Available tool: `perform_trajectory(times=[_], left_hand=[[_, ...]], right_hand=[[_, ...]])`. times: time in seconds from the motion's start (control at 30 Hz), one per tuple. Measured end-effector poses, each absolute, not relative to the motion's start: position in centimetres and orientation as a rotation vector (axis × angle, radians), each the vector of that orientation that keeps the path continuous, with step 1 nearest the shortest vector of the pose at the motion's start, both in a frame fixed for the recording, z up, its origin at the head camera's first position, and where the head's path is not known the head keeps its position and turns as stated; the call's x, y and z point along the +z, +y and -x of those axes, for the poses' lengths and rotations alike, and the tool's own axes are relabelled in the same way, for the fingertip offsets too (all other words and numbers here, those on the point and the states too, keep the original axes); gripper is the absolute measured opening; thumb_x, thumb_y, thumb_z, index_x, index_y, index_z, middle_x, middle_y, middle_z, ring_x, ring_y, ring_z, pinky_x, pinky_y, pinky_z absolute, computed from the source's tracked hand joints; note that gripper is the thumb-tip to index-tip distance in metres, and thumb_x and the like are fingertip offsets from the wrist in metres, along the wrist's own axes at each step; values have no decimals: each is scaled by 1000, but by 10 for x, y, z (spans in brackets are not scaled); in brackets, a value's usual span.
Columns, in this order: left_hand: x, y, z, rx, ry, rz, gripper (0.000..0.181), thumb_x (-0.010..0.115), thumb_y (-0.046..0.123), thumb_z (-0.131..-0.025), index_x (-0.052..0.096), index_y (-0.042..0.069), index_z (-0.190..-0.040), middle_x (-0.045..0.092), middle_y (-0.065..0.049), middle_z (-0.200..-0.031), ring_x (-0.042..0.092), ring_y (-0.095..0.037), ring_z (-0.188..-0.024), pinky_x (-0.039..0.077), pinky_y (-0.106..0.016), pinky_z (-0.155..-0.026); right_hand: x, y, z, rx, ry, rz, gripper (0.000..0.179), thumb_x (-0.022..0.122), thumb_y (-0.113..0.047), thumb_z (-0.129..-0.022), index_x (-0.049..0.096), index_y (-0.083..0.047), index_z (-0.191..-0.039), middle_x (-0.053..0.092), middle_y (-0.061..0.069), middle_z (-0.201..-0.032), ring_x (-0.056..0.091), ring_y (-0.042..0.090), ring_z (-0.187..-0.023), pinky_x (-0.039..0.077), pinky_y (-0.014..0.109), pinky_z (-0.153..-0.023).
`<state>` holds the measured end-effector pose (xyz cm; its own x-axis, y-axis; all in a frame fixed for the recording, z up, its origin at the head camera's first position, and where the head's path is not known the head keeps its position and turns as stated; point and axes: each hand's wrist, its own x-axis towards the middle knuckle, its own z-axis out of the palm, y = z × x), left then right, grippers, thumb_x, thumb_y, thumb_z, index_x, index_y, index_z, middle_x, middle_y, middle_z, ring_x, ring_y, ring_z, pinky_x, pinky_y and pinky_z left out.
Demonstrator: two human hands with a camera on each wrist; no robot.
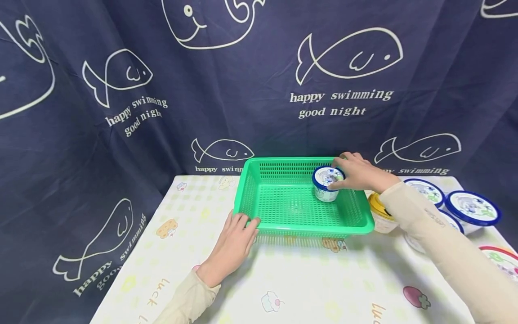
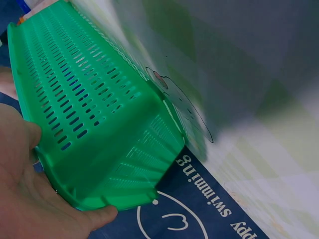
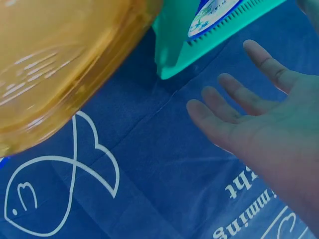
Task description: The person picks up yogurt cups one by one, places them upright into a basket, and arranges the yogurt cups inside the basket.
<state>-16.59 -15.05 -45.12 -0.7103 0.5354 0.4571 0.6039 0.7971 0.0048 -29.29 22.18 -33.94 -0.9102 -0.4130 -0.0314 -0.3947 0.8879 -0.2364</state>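
Fingers (image 3: 212,123) of the right hand (image 1: 360,173) splay, apparently empty, by the lone tub (image 1: 325,179) inside the basket (image 1: 307,230) the left hand (image 1: 232,242) grips, several tubs (image 1: 472,208) left outside.

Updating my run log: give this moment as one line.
left hand: grips green basket at near left corner | right hand: at blue-lidded tub inside basket, fingers spread | yellow-lidded tub: right of basket
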Motion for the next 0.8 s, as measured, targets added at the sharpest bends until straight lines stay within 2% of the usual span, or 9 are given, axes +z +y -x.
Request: perform_trajectory(times=[0.2,0.4,0.63,0.8], left_hand=[[-453,-151,166,-207,-2553,849,36,29,31,-110,55,15,-130,57,-4,-111,51,-27,-113,28,-60,-113],[-453,-151,166,-203,-2545,845,38,27,31,-110,55,16,-129,57,-4,-111,51,-27,-113,28,-59,-113],[-454,-151,166,-201,-2524,851,38,27,32,-110,56,15,-128,58,-4,-110,51,-28,-112,29,-60,-112],[-455,-151,166,-197,-2531,847,40,25,32,-110,56,15,-129,58,-5,-111,51,-28,-113,29,-60,-112]], right_hand=[[-340,235,282,-321,2997,667,73,78,-52,-82,55,-5,-132,40,30,-141,34,52,-125,33,70,-97],[-341,249,271,-337,3034,661,76,75,-61,-80,57,-7,-130,44,29,-139,38,48,-123,34,69,-98],[-340,267,256,-393,3058,623,69,78,-52,-82,59,-4,-128,45,31,-137,38,52,-123,32,73,-98],[-346,284,250,-430,3065,565,72,78,-53,-81,58,-2,-127,42,36,-138,34,56,-125,29,74,-98]])
